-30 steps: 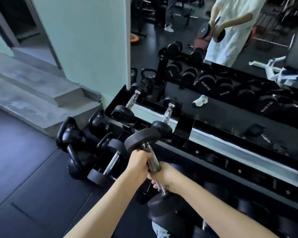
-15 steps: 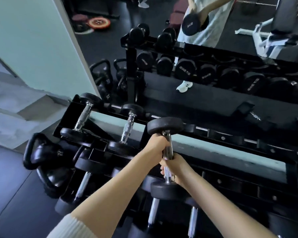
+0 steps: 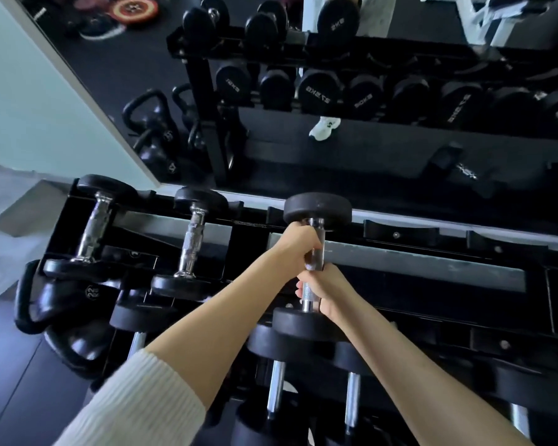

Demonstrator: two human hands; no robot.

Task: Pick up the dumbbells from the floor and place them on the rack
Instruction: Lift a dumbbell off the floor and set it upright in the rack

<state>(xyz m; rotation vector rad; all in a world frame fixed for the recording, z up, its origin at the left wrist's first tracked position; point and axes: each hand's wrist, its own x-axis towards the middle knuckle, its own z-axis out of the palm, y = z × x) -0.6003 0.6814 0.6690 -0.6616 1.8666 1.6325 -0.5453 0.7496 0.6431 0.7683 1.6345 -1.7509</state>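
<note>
Gripping dumbbell [image 3: 316, 265] handle: left hand [image 3: 298, 241] above, right hand [image 3: 326, 289] below, over rack [image 3: 432, 268].

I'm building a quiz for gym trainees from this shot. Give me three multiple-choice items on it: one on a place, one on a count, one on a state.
1. Where is the held dumbbell?
A. On the floor
B. Over the top shelf of the rack
C. Beside the kettlebell

2. How many dumbbells already lie on the top shelf, left of the held one?
A. Two
B. Four
C. None

3. How is the held dumbbell gripped?
A. Left hand only
B. Right hand only
C. Both hands on its handle

Answers: 1 B, its ends sit over the shelf rails. 2 A, one and another lie there. 3 C, the left hand and right hand wrap the handle.
</note>
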